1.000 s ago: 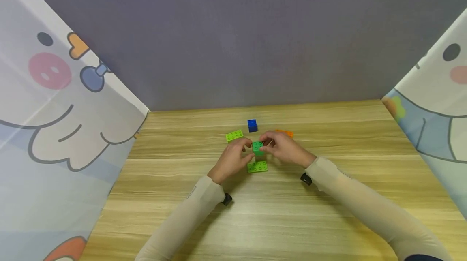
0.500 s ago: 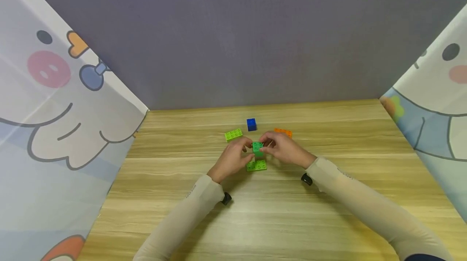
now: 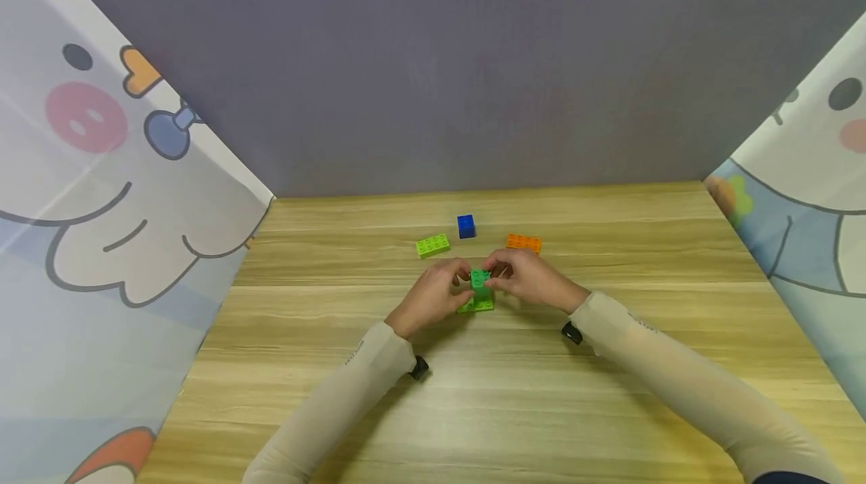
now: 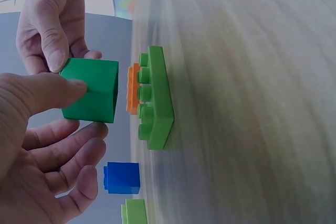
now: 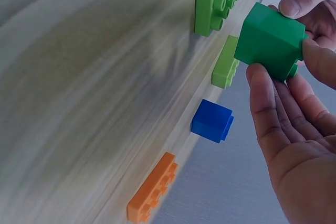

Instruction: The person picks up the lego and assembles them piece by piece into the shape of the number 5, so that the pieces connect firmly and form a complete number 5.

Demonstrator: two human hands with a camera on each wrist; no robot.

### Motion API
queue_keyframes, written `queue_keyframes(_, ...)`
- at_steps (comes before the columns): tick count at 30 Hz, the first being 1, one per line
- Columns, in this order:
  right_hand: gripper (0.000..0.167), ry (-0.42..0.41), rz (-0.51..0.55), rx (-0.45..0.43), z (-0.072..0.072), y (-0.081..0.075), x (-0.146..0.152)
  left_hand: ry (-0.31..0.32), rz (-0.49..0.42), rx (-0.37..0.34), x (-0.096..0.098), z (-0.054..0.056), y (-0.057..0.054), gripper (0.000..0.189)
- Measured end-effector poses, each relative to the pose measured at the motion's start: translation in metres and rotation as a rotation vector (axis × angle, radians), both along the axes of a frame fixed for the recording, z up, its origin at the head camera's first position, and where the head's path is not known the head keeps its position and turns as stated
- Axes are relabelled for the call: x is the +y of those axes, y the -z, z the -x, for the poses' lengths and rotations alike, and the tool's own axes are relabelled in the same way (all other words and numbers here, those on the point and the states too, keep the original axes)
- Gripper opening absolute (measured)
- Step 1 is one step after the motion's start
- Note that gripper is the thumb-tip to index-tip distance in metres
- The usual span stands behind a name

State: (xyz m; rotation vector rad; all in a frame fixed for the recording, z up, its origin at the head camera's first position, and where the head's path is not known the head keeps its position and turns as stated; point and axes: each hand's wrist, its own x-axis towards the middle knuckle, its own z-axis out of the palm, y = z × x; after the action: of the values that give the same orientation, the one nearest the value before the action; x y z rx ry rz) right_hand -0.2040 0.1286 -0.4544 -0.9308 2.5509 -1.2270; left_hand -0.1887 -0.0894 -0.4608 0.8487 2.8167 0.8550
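Note:
A green building brick [image 3: 480, 282] is held in the air between both hands. My left hand [image 3: 436, 296] pinches it, the thumb on one face and fingertips at its edge in the left wrist view. From the other side my right hand [image 3: 531, 279] grips the brick with thumb and fingers. Below it on the table lies a light green flat brick [image 4: 160, 98], studs up; a gap separates the two in both wrist views. In the head view the held brick and left fingers hide part of that flat brick.
Farther back on the wooden table [image 3: 588, 409] lie a lime brick [image 3: 433, 246], a small blue brick [image 3: 465, 226] and an orange brick [image 3: 524, 243]. A grey panel [image 3: 487, 71] rises behind the table, with printed panels at both sides.
Both hands have brought the green brick a little toward the person, and it now overlaps the far part of the flat brick in the head view. The orange brick is more uncovered.

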Motion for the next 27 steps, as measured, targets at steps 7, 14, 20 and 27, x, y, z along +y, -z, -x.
queue_keyframes(7,0.018,-0.008,0.006,0.000,-0.002,0.003,0.001,0.013,0.013,-0.007,0.001,0.001,0.003,0.026)
queue_keyframes(14,0.018,-0.032,0.021,0.023,-0.003,0.008,0.002,0.030,0.019,-0.004,0.001,-0.001,0.006,0.028)
queue_keyframes(20,0.019,-0.035,0.032,0.012,-0.004,0.010,0.002,0.033,0.028,-0.018,0.003,-0.003,0.008,0.030)
queue_keyframes(27,0.018,-0.031,0.034,-0.015,-0.006,0.012,0.003,0.045,0.026,-0.012,0.004,-0.005,0.009,0.030)
